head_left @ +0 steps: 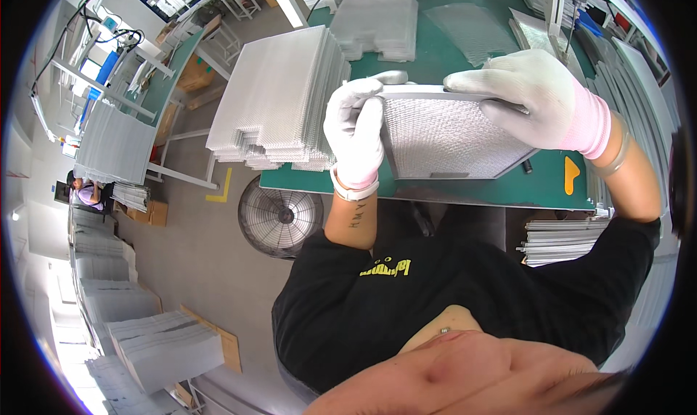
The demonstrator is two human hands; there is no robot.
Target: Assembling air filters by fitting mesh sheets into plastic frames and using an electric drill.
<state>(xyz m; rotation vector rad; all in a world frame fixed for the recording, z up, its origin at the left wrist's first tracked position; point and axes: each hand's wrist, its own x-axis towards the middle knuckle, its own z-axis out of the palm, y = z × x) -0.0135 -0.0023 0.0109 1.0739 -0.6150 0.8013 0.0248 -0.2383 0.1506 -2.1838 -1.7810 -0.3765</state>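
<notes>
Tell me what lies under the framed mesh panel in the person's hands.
Green tabletop shows around the framed mesh panel, with a small black piece beside its lower right edge. Anything directly beneath is covered by the panel and cannot be seen.

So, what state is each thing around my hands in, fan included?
Framed mesh panel: held, mesh face toward the camera.
Left hand: gloved, closed on panel's left side.
Right hand: gloved, closed on panel's upper right.
White mesh sheets: stacked, left of the panel.
Yellow piece: lying on green table.
Fan: caged; running or off, cannot tell.
</notes>
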